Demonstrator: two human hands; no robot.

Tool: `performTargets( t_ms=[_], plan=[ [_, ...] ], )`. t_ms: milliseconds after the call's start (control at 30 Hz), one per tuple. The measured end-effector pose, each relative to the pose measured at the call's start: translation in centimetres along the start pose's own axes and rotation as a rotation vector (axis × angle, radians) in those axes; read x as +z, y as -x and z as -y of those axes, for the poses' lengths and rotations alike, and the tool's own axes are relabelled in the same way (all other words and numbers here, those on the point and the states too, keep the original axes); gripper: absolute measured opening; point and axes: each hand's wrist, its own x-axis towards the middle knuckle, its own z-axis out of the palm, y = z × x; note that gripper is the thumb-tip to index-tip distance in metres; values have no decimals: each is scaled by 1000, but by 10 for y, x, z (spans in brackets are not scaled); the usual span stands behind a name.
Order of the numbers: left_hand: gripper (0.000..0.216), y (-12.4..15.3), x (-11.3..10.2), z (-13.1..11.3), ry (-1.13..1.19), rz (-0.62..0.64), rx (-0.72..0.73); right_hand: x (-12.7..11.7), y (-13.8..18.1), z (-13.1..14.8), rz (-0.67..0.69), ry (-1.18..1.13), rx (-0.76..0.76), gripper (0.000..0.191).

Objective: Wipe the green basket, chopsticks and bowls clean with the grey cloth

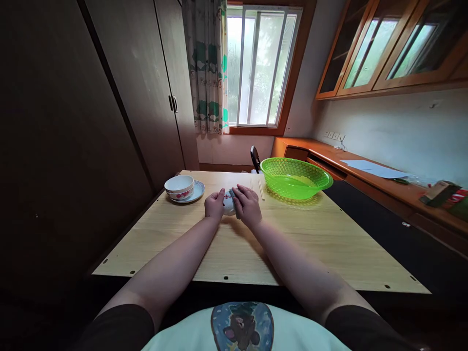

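Observation:
My left hand (214,205) grips the side of a small white bowl (228,204) with a red pattern, its thumb on the bowl's outer wall. The bowl is tilted and held over the middle of the table. On its right side my right hand (248,204) presses a grey-green cloth (236,207) against it, fingers closed over the cloth. Whether that is a cloth or a thin sponge is hard to tell. The bowl's inside is hidden from view.
Stacked bowls (179,185) sit on a plate (199,189) at the table's left. Thin chopsticks (261,189) lie beyond my right hand, beside a green plastic basket (268,179). The light wooden table (314,248) ends close to my body. A chair (255,158) stands behind it.

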Motion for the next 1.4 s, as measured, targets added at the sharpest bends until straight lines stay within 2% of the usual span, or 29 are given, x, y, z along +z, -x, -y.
performTargets(
  t_ms=[100, 200, 333, 467, 533, 600, 733, 800, 867, 933, 1000, 1100, 1167, 1300, 1400],
  plan=[
    [49, 0, 1, 1, 34, 11, -27, 2, 2, 0, 92, -27, -42, 45],
    [49, 2, 3, 0, 66, 3, -46, 3, 2, -3, 121, -51, -12, 50],
    [49, 3, 3, -2, 139, -14, -50, 8, 2, -11, 45, -222, 90, 46],
    [48, 2, 3, -1, 257, 24, -61, 15, -1, -19, -89, -466, 292, 46],
    [48, 2, 3, -1, 286, 54, -65, 15, -2, -18, -130, -513, 362, 49],
    [48, 3, 3, -1, 308, 58, -69, 11, -2, -13, -118, -464, 310, 48],
    [46, 4, 4, -5, 319, 19, -81, -3, 1, 2, 21, -203, 59, 46],
    [43, 5, 4, -7, 319, 19, -83, -7, 1, 6, 59, -129, 18, 45],
    [42, 6, 4, -9, 349, 16, -89, -7, 0, 5, 36, -154, 21, 45],
    [42, 6, 5, -11, 414, 4, -103, -4, -2, 1, -35, -260, 79, 45],
    [42, 6, 6, -12, 494, -3, -124, -1, -3, -4, -97, -395, 205, 47],
    [44, 5, 5, -11, 553, 21, -156, 3, -3, -9, -104, -546, 421, 47],
    [46, 3, 4, -8, 525, 44, -166, 4, -3, -12, -94, -600, 503, 46],
    [43, -1, 1, -3, 338, 80, -117, 4, -3, -18, -115, -646, 556, 47],
    [38, 1, -1, -6, 156, 107, -7, 2, -3, -20, -65, -545, 526, 49]
  ],
)
